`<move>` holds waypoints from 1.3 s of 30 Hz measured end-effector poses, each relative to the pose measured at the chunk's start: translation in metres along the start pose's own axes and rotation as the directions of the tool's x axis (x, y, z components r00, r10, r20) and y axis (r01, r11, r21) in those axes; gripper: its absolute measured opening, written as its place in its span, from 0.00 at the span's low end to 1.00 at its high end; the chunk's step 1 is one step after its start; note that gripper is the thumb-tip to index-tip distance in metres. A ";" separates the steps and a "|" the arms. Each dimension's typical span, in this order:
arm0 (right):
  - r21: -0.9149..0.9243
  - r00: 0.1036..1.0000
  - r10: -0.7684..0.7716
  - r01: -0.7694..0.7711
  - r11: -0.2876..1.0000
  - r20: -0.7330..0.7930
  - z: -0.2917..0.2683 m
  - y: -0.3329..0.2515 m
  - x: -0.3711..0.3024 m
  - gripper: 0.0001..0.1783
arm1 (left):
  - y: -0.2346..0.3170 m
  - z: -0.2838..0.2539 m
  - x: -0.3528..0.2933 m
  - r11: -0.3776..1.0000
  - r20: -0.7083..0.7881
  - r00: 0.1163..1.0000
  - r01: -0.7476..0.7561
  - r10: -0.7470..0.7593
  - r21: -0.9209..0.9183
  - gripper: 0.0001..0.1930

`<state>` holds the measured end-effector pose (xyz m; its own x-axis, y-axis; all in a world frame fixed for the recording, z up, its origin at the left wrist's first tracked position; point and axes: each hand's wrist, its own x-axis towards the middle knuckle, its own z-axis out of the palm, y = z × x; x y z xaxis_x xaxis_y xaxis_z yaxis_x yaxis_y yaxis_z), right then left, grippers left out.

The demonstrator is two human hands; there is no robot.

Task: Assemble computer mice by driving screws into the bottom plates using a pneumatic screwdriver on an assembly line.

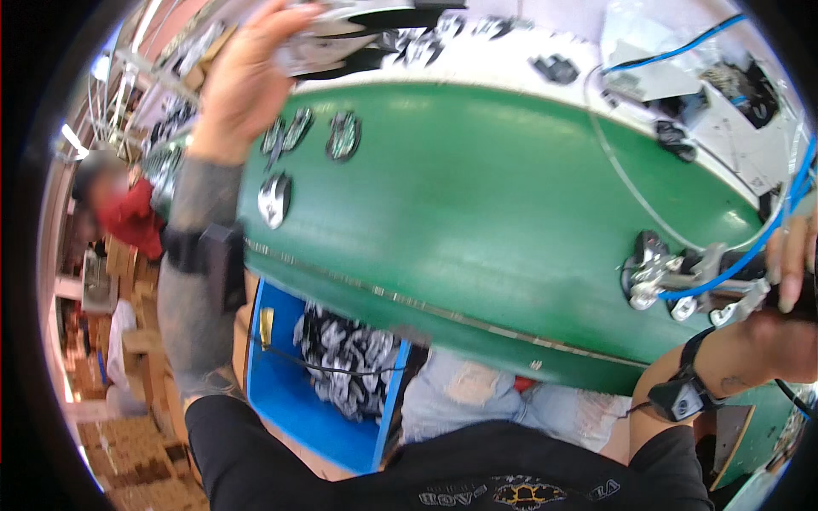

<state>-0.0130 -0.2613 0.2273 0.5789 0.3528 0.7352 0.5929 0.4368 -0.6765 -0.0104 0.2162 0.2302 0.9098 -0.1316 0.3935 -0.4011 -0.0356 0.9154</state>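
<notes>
At the top left, my left hand (pixel 256 72) is raised above the far side of the green conveyor belt (pixel 477 213). Its fingers are closed on several curved white and black plastic shells (pixel 345 38), partly cut off by the frame's upper edge. My right hand (pixel 797 268) is at the right rim, fingers bent over something dark that is mostly hidden. Just left of it lies a dark, tool-like cylinder (pixel 737 266) with a blue hose (pixel 724 279). Beside that sits a small black and silver assembly (pixel 649 264).
A white shell (pixel 273 201) and dark mouse-like parts (pixel 343 136) lie on the belt's left. Below its near edge, a blue bin (pixel 324 443) holds many black and white pieces. Cardboard boxes (pixel 136 443) and a person in red (pixel 132 217) are at the left.
</notes>
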 end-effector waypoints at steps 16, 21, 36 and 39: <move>-0.142 0.943 -0.015 -0.034 0.989 -0.333 0.024 0.018 -0.012 0.29 | -0.290 0.106 0.134 0.781 -0.473 0.707 0.180 -0.526 -0.598 0.18; -0.087 0.947 -0.005 -0.025 0.996 -0.320 0.037 0.023 -0.007 0.29 | -0.314 0.073 0.116 0.858 -0.709 0.604 0.513 -0.364 -0.004 0.25; -0.119 0.946 -0.030 -0.009 0.993 -0.324 0.031 0.012 -0.014 0.28 | -0.234 0.041 0.006 0.236 -0.590 0.804 0.589 -0.075 0.773 0.40; -0.087 0.944 -0.015 -0.015 0.996 -0.329 0.027 0.011 -0.015 0.28 | -0.197 -0.037 -0.078 -0.092 -0.710 0.704 0.708 0.003 0.701 0.37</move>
<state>-0.0300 -0.2394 0.2101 0.7222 0.0540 0.6896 0.6306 0.3583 -0.6884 0.0016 0.2697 0.0223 0.7149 0.6110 0.3400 0.6060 -0.7840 0.1348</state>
